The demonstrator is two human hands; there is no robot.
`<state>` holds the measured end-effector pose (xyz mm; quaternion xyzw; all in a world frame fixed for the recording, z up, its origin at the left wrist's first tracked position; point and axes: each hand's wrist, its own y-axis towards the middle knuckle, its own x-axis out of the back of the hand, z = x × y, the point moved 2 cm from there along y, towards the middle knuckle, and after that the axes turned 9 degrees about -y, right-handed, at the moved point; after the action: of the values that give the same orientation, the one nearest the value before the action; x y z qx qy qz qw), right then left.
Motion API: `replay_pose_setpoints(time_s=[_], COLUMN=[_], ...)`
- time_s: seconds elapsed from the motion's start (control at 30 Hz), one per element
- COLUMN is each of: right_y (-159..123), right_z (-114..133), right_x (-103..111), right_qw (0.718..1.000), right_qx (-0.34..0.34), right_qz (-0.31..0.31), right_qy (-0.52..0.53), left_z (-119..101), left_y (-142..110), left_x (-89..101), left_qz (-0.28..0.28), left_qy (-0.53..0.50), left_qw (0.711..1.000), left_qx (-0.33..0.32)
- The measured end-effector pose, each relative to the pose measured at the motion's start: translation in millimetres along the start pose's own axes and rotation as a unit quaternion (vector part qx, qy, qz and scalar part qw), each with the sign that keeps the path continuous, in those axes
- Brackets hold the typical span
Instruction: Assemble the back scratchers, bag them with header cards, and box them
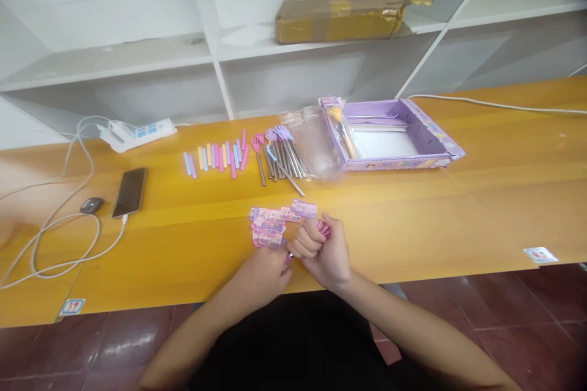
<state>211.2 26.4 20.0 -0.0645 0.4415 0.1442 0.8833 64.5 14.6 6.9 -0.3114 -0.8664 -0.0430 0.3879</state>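
Observation:
My right hand (pixel 328 253) is closed around the head end of a back scratcher (pixel 324 230), whose pink claw shows between thumb and fingers. My left hand (pixel 268 275) is closed at the other end, where a bit of metal rod and pink shows. Most of the rod is hidden by my fingers. Just beyond my hands lies a pile of small pink and purple printed cards (pixel 269 226). Farther back are several metal-rod back scratchers (pixel 288 159) with pink, blue and purple claws. To their left, short pastel tubes (pixel 221 157) lie in a loose row.
A purple display box (pixel 389 163) stands at the back, with a bagged yellow-clawed scratcher (pixel 342 128) on its left edge and clear bags (pixel 312 146) beside it. Leftward are a phone (pixel 130 192), a mouse (pixel 92 205), cables and a power strip (pixel 142 134). A taped carton (pixel 339 15) sits on the shelf.

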Motion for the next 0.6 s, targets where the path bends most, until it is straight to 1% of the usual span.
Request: replay_pose_setpoints(time_s=[0.07,0.13,0.27,0.33,0.37,0.4,0.43,0.47,0.53,0.6], right_y=[-1,-1,2,5,6,6,6,4,-4,-16], right_z=[2,2,-8,-8,-4,7,24,47,108,174], right_x=[-2,-4,-10,-10,-6,2,13,28,65,99], right_qw=[1.0,1.0,0.998,0.997,0.996,0.994,0.991,0.987,0.977,0.969], right_qx=[0.01,0.022,0.03,0.029,0.032,0.038,0.05,0.068,0.12,0.176], right_qz=[-0.004,-0.019,-0.052,-0.068,-0.078,-0.091,-0.104,-0.115,-0.123,-0.081], right_qy=[0.001,0.004,0.011,0.02,0.03,0.043,0.061,0.083,0.129,0.153], left_z=[5,10,13,13,14,16,21,29,49,72], left_y=[-1,-3,-5,-6,-7,-9,-14,-21,-40,-64], left_x=[1.5,4.1,9.2,12.2,15.2,19.9,26.9,36.2,60.5,85.9], left_qz=[-0.001,-0.006,-0.017,-0.006,0.003,0.015,0.024,0.032,0.034,0.023], left_qy=[0.018,0.046,0.094,0.122,0.14,0.162,0.187,0.213,0.262,0.299], left_qw=[1.0,0.999,0.995,0.993,0.99,0.986,0.981,0.975,0.958,0.938], left_qx=[-0.016,-0.019,-0.004,0.008,0.016,0.029,0.045,0.064,0.116,0.172])
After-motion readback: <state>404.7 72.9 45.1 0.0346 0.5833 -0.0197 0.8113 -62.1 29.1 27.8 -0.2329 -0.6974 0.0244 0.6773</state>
